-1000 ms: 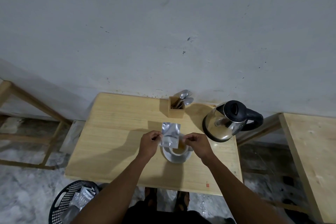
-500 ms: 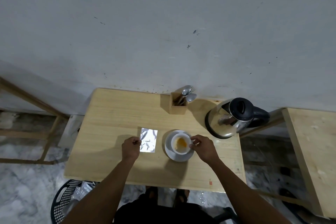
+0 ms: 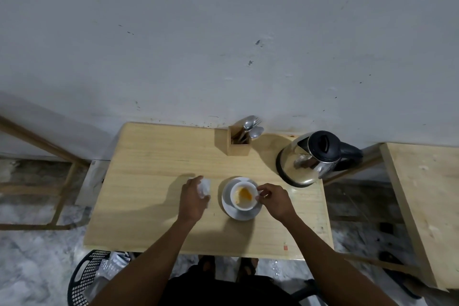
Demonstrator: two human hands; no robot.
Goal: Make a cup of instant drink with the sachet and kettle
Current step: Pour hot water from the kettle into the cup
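A white cup point(image 3: 243, 196) with orange powder inside stands on a white saucer point(image 3: 229, 208) in the middle of the wooden table point(image 3: 149, 181). My right hand point(image 3: 274, 200) touches the cup's right side at its handle, fingers pinched there. My left hand point(image 3: 193, 197) lies just left of the saucer, curled around the crumpled silver sachet point(image 3: 205, 187), which pokes out between the fingers. The steel kettle point(image 3: 308, 159) with a black lid and handle stands at the back right of the table.
A wooden holder with spoons point(image 3: 239, 143) stands at the table's back edge by the wall. A black mesh basket point(image 3: 87, 278) with silver wrappers sits on the floor at the front left. A second wooden table point(image 3: 422, 206) is on the right.
The flat sachet, first held above the cup by both hands, moved left onto the table and is now crumpled in my left hand. My right hand stayed at the cup.
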